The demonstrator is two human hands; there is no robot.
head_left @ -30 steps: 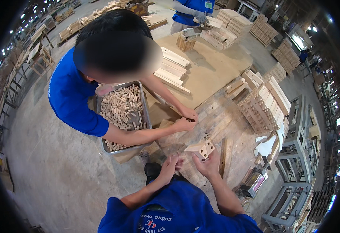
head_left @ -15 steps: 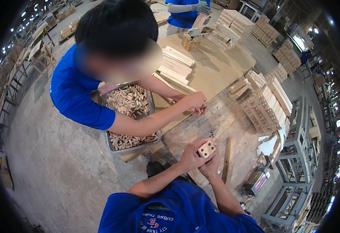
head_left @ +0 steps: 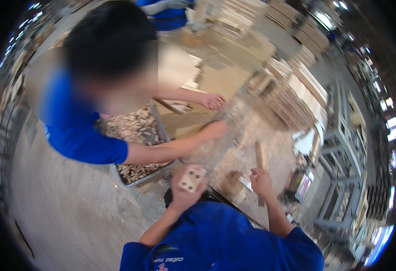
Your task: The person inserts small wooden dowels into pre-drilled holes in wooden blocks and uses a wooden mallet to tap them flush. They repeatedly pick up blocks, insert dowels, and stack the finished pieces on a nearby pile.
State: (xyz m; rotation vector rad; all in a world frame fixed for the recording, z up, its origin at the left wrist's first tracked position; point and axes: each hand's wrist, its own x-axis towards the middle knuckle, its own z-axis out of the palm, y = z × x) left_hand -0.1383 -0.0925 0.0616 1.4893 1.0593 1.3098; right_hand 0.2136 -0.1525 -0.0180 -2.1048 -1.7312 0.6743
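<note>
My left hand (head_left: pixel 183 193) is wrapped round a pale wooden block (head_left: pixel 192 179); its end face, with several round holes, points up. Off to the right, my right hand (head_left: pixel 262 184) is over the worktable with its fingers curled. What lies in them, if anything, is hidden. A wooden strip (head_left: pixel 261 157) runs beside and under that hand. To its left is a pale narrow thing (head_left: pixel 246 184), too blurred to name, beside a brown patch on the worktable (head_left: pixel 225 153).
A co-worker in blue (head_left: pixel 85 140) leans in from the left, both arms over the table. Below them stands a metal tray (head_left: pixel 164 128) of wooden dowels. Stacked wooden pieces (head_left: pixel 288 106) stand at the far right, a small box-shaped device (head_left: pixel 303 186) at the right edge.
My hands have parted: the left has moved left with the block, the right has let it go and moved right to the strip. The co-worker's hands have separated. The view has shifted and blurred.
</note>
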